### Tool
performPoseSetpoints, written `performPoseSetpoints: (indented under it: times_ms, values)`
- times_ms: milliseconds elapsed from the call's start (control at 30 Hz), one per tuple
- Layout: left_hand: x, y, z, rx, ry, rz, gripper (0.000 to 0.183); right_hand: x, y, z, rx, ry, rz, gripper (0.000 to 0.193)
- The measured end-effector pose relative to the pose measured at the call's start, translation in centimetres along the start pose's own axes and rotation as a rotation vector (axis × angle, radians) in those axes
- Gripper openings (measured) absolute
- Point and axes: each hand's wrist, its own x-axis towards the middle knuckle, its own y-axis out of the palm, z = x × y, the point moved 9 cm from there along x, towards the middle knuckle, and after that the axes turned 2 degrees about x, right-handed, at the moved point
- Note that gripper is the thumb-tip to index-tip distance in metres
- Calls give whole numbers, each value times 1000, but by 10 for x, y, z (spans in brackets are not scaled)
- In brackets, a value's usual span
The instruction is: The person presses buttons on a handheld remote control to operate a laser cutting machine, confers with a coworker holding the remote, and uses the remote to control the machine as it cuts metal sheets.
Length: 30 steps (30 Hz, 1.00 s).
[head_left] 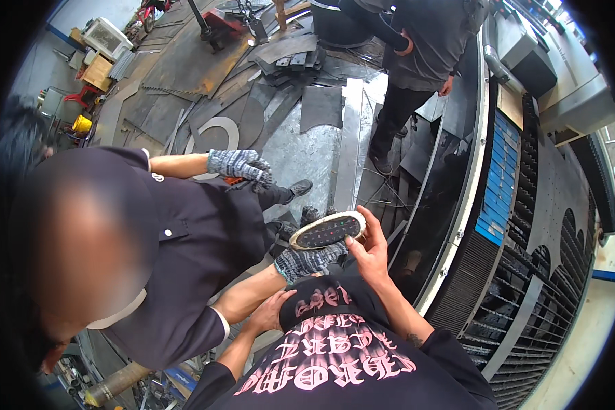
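An oval remote control (328,231) with a pale rim and a dark face of small coloured buttons is in front of my body. My right hand (370,251) grips its right end, the thumb on the button face and a finger along the far edge. Just below the remote is a co-worker's grey knit-gloved hand (309,264), close against its underside. My left hand (273,311) rests flat against the side of my black shirt (335,342), holding nothing. The co-worker's other gloved hand (240,166) is farther off, beside something orange, partly hidden.
The co-worker (178,225) stands close at my left. A second person (424,61) in dark clothes stands beyond, near the machine. On the right runs a cutting bed (519,321) with slats and cut sheet metal. Metal offcuts (294,58) and plates litter the floor ahead.
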Motion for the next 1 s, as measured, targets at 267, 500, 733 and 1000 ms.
performPoseSetpoints:
  times_ms: [267, 500, 733, 1000]
  values:
    - [14, 3, -14, -117, -148, 271, 114, 1, 18, -12, 126, 70, 43, 67]
    - [39, 19, -15, 137, -152, 292, 102, 20, 16, -8, 175, 170, 82, 63]
    - [19, -88, -159, -111, 19, 14, 33, 36, 9, 16, 188, 182, 163, 65]
    - [36, -226, -170, -333, -57, -832, 17, 50, 12, 64, 122, 42, 179, 67]
